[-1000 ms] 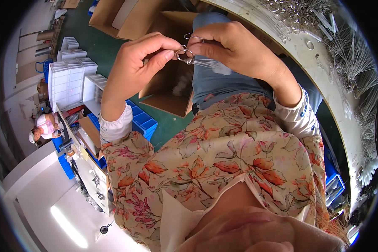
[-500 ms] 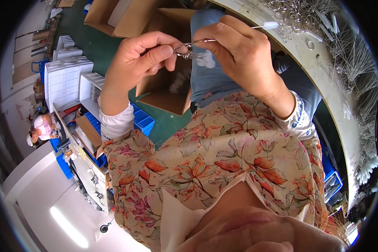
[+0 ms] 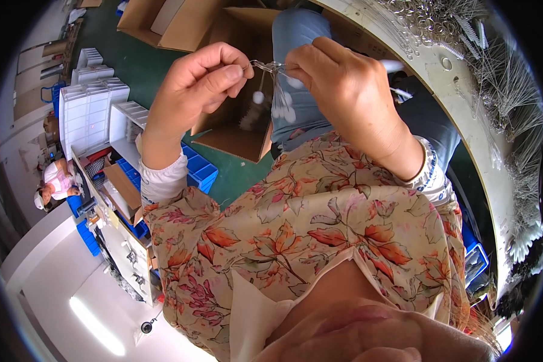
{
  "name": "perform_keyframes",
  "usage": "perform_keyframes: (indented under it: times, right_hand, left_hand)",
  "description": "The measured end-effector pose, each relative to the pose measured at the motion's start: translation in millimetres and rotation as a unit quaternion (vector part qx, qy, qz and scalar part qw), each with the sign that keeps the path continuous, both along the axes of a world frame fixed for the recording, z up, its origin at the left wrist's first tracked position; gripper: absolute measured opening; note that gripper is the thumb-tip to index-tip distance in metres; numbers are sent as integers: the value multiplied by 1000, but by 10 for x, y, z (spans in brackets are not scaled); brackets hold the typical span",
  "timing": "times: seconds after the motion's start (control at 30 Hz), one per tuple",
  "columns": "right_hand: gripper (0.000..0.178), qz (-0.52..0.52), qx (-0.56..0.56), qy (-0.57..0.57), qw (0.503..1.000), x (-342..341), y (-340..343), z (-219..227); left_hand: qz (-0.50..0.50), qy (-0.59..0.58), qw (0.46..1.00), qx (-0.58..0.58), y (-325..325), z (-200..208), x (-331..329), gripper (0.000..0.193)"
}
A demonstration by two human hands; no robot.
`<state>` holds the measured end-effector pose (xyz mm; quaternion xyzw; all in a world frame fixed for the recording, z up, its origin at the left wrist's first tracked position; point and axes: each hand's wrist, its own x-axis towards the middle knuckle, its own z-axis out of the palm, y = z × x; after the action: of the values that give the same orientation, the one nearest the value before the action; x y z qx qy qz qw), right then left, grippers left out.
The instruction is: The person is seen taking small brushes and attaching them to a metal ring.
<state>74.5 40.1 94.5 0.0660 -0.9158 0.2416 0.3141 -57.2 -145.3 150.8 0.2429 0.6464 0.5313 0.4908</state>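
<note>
Between my hands hangs a metal ring (image 3: 260, 64), one side pinched between the thumb and fingers of my left hand (image 3: 204, 81). Several thin wire brushes with white tips (image 3: 282, 110) dangle from it over my knee. My right hand (image 3: 349, 78) is closed beside the ring, its fingertips at the loop end of a wire brush. That brush's white bristle end (image 3: 393, 65) sticks out blurred beyond my right knuckles. My fingers partly hide the ring and the wire's end, so whether this loop is on the ring cannot be made out.
Below my hands is an open cardboard box (image 3: 228, 143) with white brushes inside; another carton (image 3: 143, 29) stands behind it. The worktable (image 3: 449, 96) curves along the right, bearing metal rings (image 3: 419, 18) and heaps of wire brushes (image 3: 513, 90). Far left, a person (image 3: 59, 181) works near white crates (image 3: 90, 114).
My right hand has turned and come close against the ring. The ring is drawn out sideways between my hands, and the hanging brushes have swung lower. My left hand keeps its pinch.
</note>
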Motion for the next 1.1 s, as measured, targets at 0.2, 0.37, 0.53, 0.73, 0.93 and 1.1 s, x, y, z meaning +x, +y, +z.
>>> perform_keyframes:
  times: [0.2,0.37,0.53,0.73,0.93,1.1]
  right_hand:
    - [22,89,-314,-95,940,-41,-57,69]
    - [26,104,-342,-89,930,-113,-143,96]
    - [24,83,-377,-57,921,-136,-163,46]
    - [13,149,-495,-68,853,-165,-99,-54]
    - [9,231,-569,-74,786,-154,-29,-9]
    - [9,140,-488,-174,844,-57,72,110]
  left_hand:
    - [38,262,964,0,39,-32,161,14]
    - [69,253,965,-17,66,43,238,15]
    - [79,346,934,42,160,-48,287,15]
    - [126,427,890,99,183,-193,223,11]
    - [106,190,959,182,234,-227,205,10]
    - [131,552,804,180,358,-282,275,8]
